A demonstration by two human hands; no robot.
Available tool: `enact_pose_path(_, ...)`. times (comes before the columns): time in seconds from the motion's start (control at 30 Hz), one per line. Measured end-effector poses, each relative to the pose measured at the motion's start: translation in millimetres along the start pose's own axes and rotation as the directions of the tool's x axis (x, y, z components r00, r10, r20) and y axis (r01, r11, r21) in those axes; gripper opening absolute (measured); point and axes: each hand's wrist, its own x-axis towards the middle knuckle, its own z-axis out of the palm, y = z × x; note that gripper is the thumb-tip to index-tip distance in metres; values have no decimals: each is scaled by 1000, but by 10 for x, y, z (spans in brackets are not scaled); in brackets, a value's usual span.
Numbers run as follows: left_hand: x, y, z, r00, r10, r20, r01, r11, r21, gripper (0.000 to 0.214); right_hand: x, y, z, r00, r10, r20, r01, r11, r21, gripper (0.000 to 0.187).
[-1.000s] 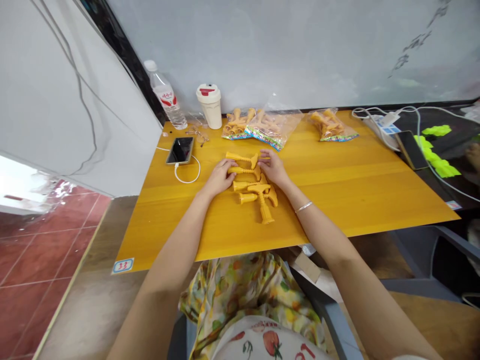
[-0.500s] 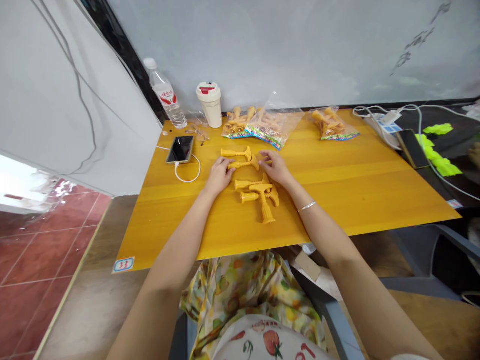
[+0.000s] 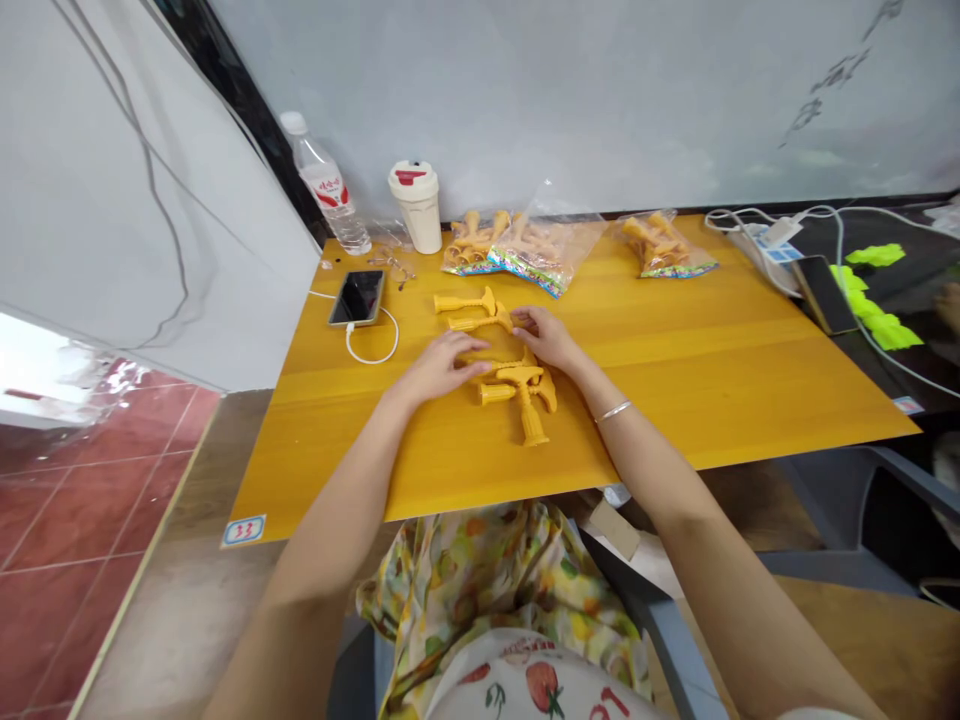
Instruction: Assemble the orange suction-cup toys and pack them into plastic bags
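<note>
Left hand (image 3: 439, 368) lies flat and open on the orange toy hammers (image 3: 521, 392) | right hand (image 3: 546, 337) touches a hammer's head, can't tell if it holds it | toys sit in the middle of the wooden surface (image 3: 675, 400) | more toys in plastic bags (image 3: 540, 255) behind them

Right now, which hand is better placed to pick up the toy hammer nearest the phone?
Probably the left hand: it lies nearer that orange plastic toy hammer; the right hand sits farther off, past another hammer.
</note>
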Motion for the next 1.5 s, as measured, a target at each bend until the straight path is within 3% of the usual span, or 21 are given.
enact_pose_path(0.07, -8, 23, 42, 995, 4, 104, -5, 1000, 16, 32, -3, -16, -9, 1000, -1, 3, 1, 1000, 0, 30)
enact_pose_path(0.13, 0, 7, 79, 993, -8, 115, 3, 999, 45, 30, -3, -37, -18, 1000, 13, 11, -13, 1000, 15, 30)
enact_pose_path(0.37, 20, -119, 69, 997, -71, -41, 76, 988, 138, 30, -10, -87, -55, 998, 17, 63, -21, 997, 68, 26)
enact_pose_path(0.63, -16, -61, 90, 962, -199, -187, 246, 929, 276, 30, -17, -77, -53, 995, 38, 89, -45, 996, 80, 27)
enact_pose_path(0.73, -24, -52, 62, 947, -159, -280, 233, 939, 254, 35, -23, -82, -56, 996, 37, 86, -45, 995, 88, 27)
enact_pose_path(0.83, -11, 30, 60, 950, -33, -311, 85, 984, 156, 39, -28, -77, -57, 995, 36, 89, -44, 995, 88, 28)
enact_pose_path(0.97, 22, 244, 196, 989, 118, -88, -120, 993, -11, 43, -27, -61, -56, 994, 30, 101, -41, 993, 108, 27)
enact_pose_path(1.07, 35, 364, 334, 994, 84, 64, -80, 995, -56, 45, -24, -57, -58, 994, 29, 107, -42, 992, 123, 27)
enact_pose_path(1.17, 43, 388, 407, 996, 0, 93, 12, 991, -136, 38, -24, -65, -60, 994, 24, 105, -36, 993, 111, 26)
enact_pose_path(1.33, 76, 309, 376, 993, -112, 42, 119, 902, -414, 31, -33, -96, -70, 992, 38, 117, -49, 994, 93, 28)
enact_pose_path(1.5, 94, 184, 190, 968, -233, -93, 92, 673, -734, 41, -37, -148, -91, 994, 39, 105, -49, 994, 96, 26)
